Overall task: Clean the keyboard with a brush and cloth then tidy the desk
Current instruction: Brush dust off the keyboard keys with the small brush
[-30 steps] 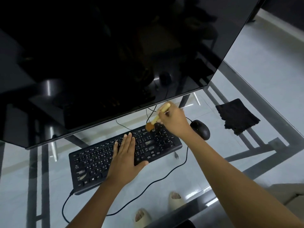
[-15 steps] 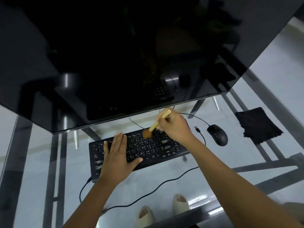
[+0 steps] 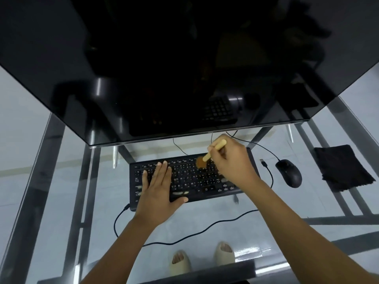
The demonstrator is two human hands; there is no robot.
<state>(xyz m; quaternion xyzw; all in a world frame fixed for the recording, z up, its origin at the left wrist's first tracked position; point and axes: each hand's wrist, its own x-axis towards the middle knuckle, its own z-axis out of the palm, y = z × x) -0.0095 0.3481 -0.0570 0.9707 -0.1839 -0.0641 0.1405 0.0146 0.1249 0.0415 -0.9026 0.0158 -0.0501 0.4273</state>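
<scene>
A black keyboard (image 3: pixel 192 179) lies on the glass desk (image 3: pixel 256 232) below the monitor. My left hand (image 3: pixel 159 193) rests flat on the keyboard's left half, fingers spread, pressing it down. My right hand (image 3: pixel 231 160) grips a small brush (image 3: pixel 211 153) with a pale wooden handle. Its brown bristles touch the upper keys right of centre. A black cloth (image 3: pixel 342 168) lies crumpled at the desk's right side, apart from both hands.
A large dark monitor (image 3: pixel 184 64) overhangs the back of the desk. A black mouse (image 3: pixel 289 173) sits right of the keyboard, its loose USB plug (image 3: pixel 263 162) beside it. A black cable (image 3: pixel 184 236) loops across the front glass. Sandalled feet (image 3: pixel 203 259) show through the desk.
The camera view has swung left, centring the keyboard. My right hand has swept the brush a little left along the upper keys. My left hand stays flat on the keyboard.
</scene>
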